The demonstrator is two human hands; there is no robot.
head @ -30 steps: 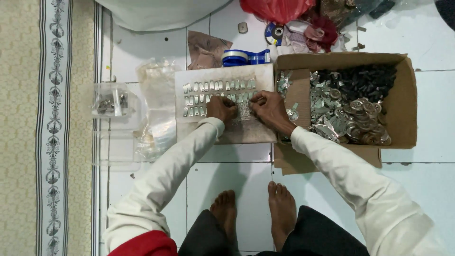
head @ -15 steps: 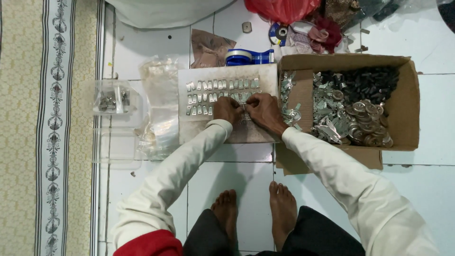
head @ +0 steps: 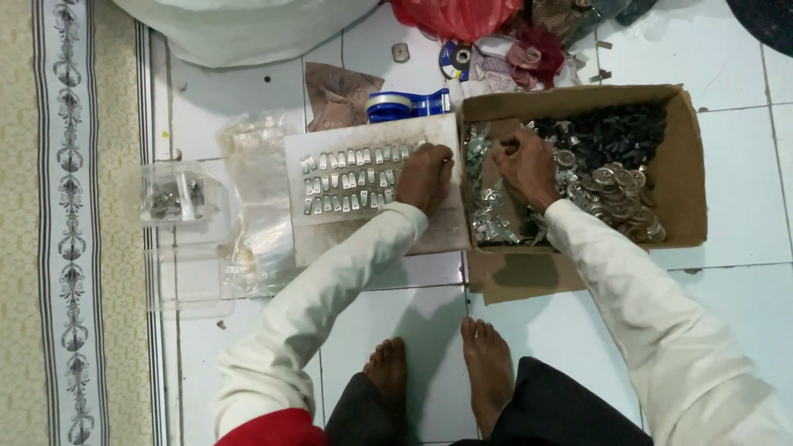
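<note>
A worn whitish board (head: pixel 330 239) lies on the tiled floor with rows of small silver metal clips (head: pixel 351 177) laid out on it. My left hand (head: pixel 424 176) rests on the board at the right end of the rows, fingertips on the clips. My right hand (head: pixel 526 168) is inside the open cardboard box (head: pixel 690 165), fingers curled among loose silver clips (head: pixel 487 216). The box also holds round metal rings (head: pixel 615 194) and dark parts (head: pixel 615 132). Whether the right hand grips a piece is hidden.
Clear plastic bags (head: pixel 256 206) lie left of the board, with a clear plastic tub of metal bits (head: pixel 172 198) further left. A blue tape dispenser (head: pixel 409 103), a red bag (head: pixel 450 15) and cloth scraps sit behind. A patterned rug (head: pixel 58 223) runs along the left. My bare feet (head: pixel 438 376) are below.
My right hand has left the board and moved right into the cardboard box. The left hand stays on the rows of clips. The view has shifted slightly.
</note>
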